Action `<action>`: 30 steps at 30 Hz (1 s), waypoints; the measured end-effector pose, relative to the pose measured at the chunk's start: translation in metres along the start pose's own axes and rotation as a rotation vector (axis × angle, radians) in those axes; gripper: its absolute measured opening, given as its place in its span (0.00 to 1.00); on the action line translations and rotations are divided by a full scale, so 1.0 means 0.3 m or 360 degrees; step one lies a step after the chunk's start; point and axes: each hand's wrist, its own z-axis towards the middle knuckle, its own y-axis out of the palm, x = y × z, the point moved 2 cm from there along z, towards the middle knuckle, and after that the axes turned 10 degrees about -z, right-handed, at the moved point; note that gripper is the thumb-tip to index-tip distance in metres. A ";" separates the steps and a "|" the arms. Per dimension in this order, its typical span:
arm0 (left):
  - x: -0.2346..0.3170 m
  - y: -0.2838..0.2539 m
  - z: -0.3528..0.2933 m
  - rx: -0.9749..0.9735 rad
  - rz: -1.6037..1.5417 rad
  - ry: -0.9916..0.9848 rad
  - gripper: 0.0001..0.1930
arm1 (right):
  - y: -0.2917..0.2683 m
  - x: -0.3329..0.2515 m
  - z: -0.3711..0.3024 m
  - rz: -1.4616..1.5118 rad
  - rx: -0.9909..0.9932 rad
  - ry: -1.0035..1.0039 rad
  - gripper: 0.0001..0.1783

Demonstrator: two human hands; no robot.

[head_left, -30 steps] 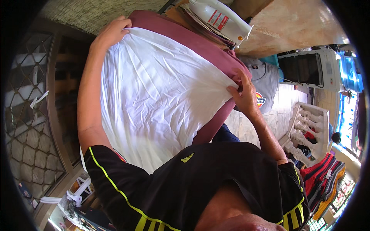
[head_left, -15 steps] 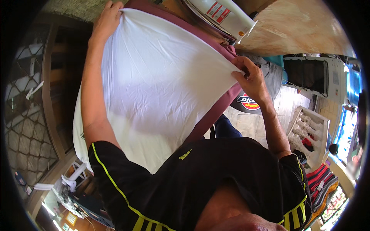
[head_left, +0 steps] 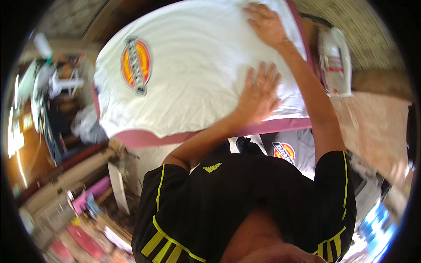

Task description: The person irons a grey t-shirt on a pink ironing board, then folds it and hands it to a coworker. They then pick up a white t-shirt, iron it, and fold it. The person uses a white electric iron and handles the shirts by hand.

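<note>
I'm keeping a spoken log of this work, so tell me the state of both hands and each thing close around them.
Left hand: open, fingers spread, palm toward the white cloth.
Right hand: open, palm toward the white cloth.
White cloth: spread out, slightly wrinkled, emblem facing up.
Maroon cover: under the cloth, showing along its edges.
Grey garment: partly hidden, emblem showing.

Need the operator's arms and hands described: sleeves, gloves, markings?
Black short sleeves with thin yellow-green piping and broader stripes of the same colour toward the shoulders. Forearms bare. Left hand and right hand are ungloved, five-fingered; no cables or sensors visible on them. Motion blur hides finer detail on the left.
</note>
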 end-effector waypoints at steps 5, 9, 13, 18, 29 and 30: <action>-0.076 -0.092 -0.300 0.0223 0.0071 -0.0450 0.38 | 0.138 0.079 0.017 -0.0623 -0.0224 0.0387 0.33; -0.235 -0.255 -0.580 0.0447 0.0438 -0.0957 0.38 | 0.152 0.096 0.017 -0.0599 -0.0313 0.0370 0.35; -0.344 -0.354 -0.833 0.0674 0.0586 -0.1350 0.35 | 0.095 0.029 0.045 -0.0668 -0.0377 0.0341 0.32; -0.575 -0.547 -1.063 0.0914 0.0365 -0.1493 0.25 | 0.093 0.076 0.041 -0.0661 -0.0606 0.0494 0.39; -0.995 -0.854 -1.309 0.1437 0.0352 -0.1964 0.27 | 0.038 0.004 0.076 -0.0592 -0.0609 0.0405 0.33; -1.046 -0.830 -1.314 0.1476 0.0467 -0.1727 0.25 | 0.048 0.061 0.060 -0.0552 -0.0570 0.0375 0.33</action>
